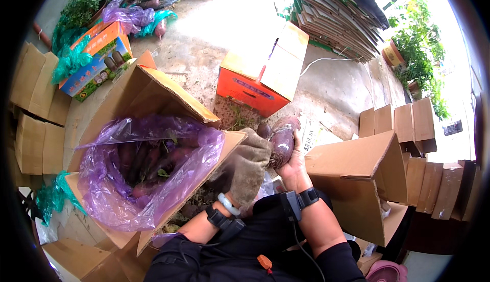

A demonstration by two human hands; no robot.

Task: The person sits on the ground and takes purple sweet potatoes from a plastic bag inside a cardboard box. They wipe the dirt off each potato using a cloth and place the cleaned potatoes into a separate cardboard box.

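A thick reddish-purple root vegetable [283, 141] rests in my right hand [294, 164], whose bare fingers wrap its right side. Its lower end is dark and rough. My left hand [250, 154] wears a brown cloth glove and meets the root's left side; the glove is blurred and its fingers are hard to make out. A small dark rounded thing [263, 130] shows just beyond the glove. To the left stands an open cardboard box [168, 90] lined with a purple plastic bag [104, 198], holding several similar roots [148, 162] with bits of green leaf.
A closed orange carton [250, 95] stands ahead. Another open cardboard box [352, 159] is close on the right. Folded cartons [337, 19] are stacked at the back right. A printed carton [104, 60] and green plastic [53, 195] lie left. Loose soil [232, 116] covers part of the floor.
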